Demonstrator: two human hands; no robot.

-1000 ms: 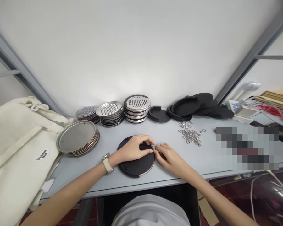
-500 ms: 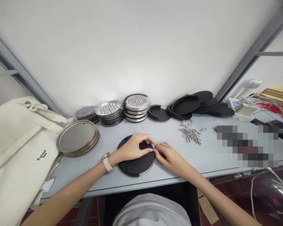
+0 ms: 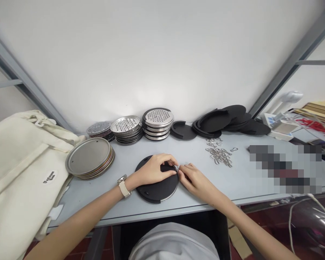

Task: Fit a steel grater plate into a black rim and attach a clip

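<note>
A black round disc [image 3: 159, 189] with a raised black rim on its left side lies near the front of the table, and a silvery edge shows at its lower right. My left hand [image 3: 155, 169], with a pale watch on its wrist, rests over the disc. Its thumb and fingers curl in at the right edge, around a small metal clip [image 3: 176, 167]. From the right, my right hand [image 3: 192, 178] pinches that clip between thumb and forefinger. A pile of similar wire clips [image 3: 220, 155] lies to the right. My fingers hide part of the clip.
Along the wall stand stacked metal grater discs [image 3: 158, 117] and black discs [image 3: 215, 121]. Plain round plates [image 3: 89, 157] are stacked at left beside a cream canvas bag [image 3: 18, 173]. A blurred-out patch [image 3: 285, 169] covers something at right, before a white device [image 3: 283, 126].
Both hands stay at the right edge of the disc. The fingers around the clip shift very slightly, and the whole view moves a little.
</note>
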